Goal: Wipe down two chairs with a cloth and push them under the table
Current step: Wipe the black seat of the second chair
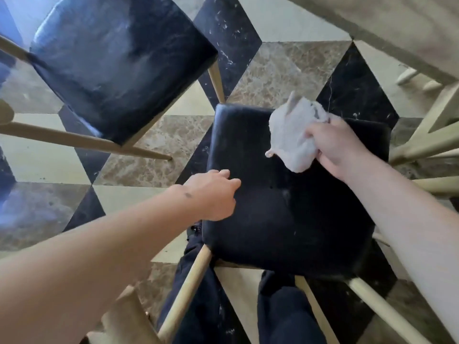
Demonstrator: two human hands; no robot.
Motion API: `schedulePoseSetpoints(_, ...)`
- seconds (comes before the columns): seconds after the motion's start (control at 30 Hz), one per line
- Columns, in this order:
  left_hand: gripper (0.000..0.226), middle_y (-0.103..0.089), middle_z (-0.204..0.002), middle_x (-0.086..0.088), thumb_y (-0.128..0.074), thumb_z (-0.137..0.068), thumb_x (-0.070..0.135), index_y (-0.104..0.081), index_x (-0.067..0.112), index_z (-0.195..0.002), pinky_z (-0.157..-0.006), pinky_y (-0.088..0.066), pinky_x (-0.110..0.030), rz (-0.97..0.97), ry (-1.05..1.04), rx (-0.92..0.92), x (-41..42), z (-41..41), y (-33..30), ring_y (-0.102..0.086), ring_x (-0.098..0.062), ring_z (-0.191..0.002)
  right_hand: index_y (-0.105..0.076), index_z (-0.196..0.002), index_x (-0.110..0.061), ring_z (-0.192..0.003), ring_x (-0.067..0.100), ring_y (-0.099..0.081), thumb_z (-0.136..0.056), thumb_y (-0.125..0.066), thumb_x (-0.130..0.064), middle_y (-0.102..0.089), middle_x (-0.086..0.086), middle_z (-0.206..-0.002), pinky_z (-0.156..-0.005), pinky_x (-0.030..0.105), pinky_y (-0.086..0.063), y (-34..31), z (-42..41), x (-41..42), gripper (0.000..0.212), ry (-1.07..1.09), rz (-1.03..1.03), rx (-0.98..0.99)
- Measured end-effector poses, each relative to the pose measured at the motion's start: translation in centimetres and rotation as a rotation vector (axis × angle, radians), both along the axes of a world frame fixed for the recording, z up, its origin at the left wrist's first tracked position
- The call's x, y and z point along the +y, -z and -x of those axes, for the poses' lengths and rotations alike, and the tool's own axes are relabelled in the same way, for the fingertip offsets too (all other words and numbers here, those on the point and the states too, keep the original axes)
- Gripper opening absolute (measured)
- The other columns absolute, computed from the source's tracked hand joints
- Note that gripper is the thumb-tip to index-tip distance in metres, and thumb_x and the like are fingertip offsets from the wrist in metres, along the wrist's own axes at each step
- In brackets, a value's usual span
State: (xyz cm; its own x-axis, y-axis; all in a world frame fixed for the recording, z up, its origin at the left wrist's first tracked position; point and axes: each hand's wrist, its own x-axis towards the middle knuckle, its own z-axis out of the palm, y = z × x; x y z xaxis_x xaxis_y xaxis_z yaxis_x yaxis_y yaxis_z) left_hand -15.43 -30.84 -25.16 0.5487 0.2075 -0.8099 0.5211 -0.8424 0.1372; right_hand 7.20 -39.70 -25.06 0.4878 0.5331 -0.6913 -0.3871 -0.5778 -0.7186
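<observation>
Your right hand (341, 147) is clenched around a crumpled white cloth (293, 135), a soft, wrinkled bundle that bulges out past your knuckles and lies on the far right part of the near chair's seat (285, 207). Your left hand (214, 194) rests at the left edge of that same seat, fingers curled over the padded rim, holding nothing else. Both forearms are bare.

The seat under your hands is a rounded-corner square of smooth black padding, like leather, with faint pale smears and specks across it. Slim, round, pale wooden legs (188, 289) splay out beneath it, and your dark trousers (285, 309) show between them.

A second chair (119, 63) stands to the upper left, well apart from the first, with the same glossy black cushion, streaked with whitish marks, and the same tapering light wood legs.

The floor (280, 70) is polished stone tile laid in diamonds of black veined marble, mottled brown and plain cream. The pale desk (397, 28) edge cuts across the top right corner, its light wooden frame angling down just right of the near chair.
</observation>
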Motion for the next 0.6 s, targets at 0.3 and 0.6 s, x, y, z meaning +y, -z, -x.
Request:
schedulePoseSetpoints(0.3, 0.060, -0.016, -0.167, -0.003, -0.051, -0.090, 0.028, -0.041, 0.027, -0.149, -0.110, -0.037, -0.037, 0.196, -0.019, -0.177, 1.0, 6.4, 6.2, -0.014, -0.026, -0.153, -0.043, -0.145, -0.021, -0.138, 0.033, -0.035, -0.090, -0.042, -0.011, -0.045, 0.011, -0.147, -0.117, 0.044, -0.023, 6.5, 5.5, 9.8, 0.056, -0.911, 0.103, -0.874)
schedulePoseSetpoints(0.6, 0.030, -0.067, -0.096, 0.002, -0.050, -0.088, 0.011, -0.064, 0.021, -0.113, -0.071, -0.043, -0.030, 0.016, -0.835, -0.516, 5.7, 7.6, 5.8, -0.063, -0.019, -0.086, -0.032, -0.154, -0.026, -0.154, 0.026, -0.002, -0.088, -0.044, -0.012, -0.013, 0.010, -0.166, -0.124, 0.044, 0.000, 10.7, 15.4, -1.5, 0.069, -1.149, -0.045, -0.973)
